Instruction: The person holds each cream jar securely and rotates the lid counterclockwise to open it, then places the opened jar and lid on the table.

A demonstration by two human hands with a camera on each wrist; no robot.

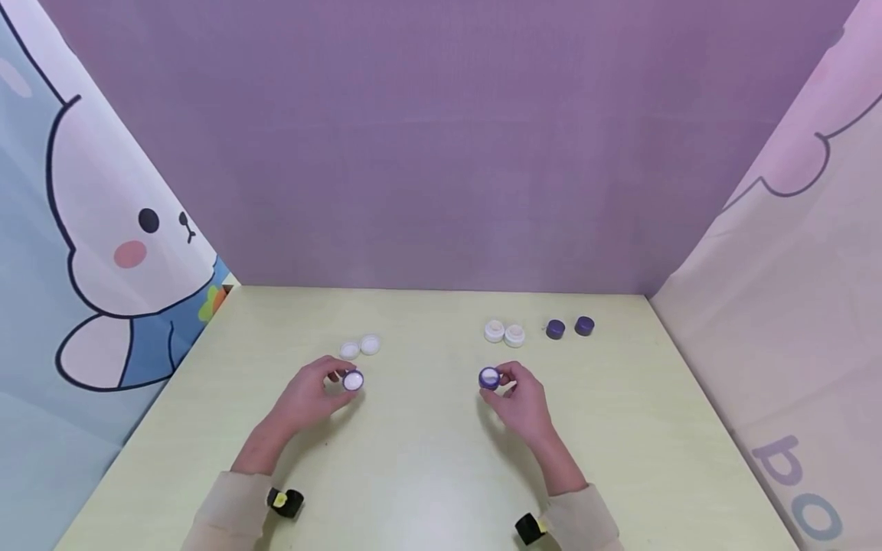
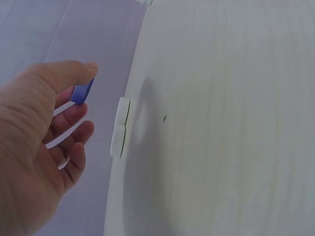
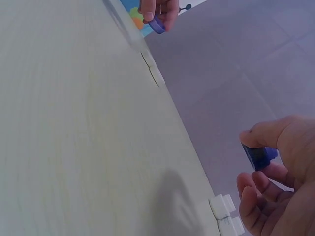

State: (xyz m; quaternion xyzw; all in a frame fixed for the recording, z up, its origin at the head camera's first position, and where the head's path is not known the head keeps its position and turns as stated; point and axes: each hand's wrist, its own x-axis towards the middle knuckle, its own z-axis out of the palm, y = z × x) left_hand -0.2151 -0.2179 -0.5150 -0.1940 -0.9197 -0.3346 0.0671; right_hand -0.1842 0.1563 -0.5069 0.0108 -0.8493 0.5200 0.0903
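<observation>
My left hand [image 1: 311,395] pinches a small purple lid [image 1: 353,380] between thumb and fingers, its white inner face showing in the head view. From the side, in the left wrist view, the lid [image 2: 81,93] looks thin. Opposite it, my right hand [image 1: 524,399] grips a small purple jar [image 1: 489,377] that shows a pale round top. In the right wrist view this jar [image 3: 257,156] has a wide body and a narrower neck. Both pieces are held above the table, well apart from each other.
Two white lids [image 1: 350,350] lie beyond my left hand. Two small white jars [image 1: 514,335] stand beyond my right hand, with two dark purple round pieces [image 1: 555,329] farther right. A purple backdrop [image 1: 441,153] rises behind the pale table [image 1: 420,459], with printed cloths at both sides.
</observation>
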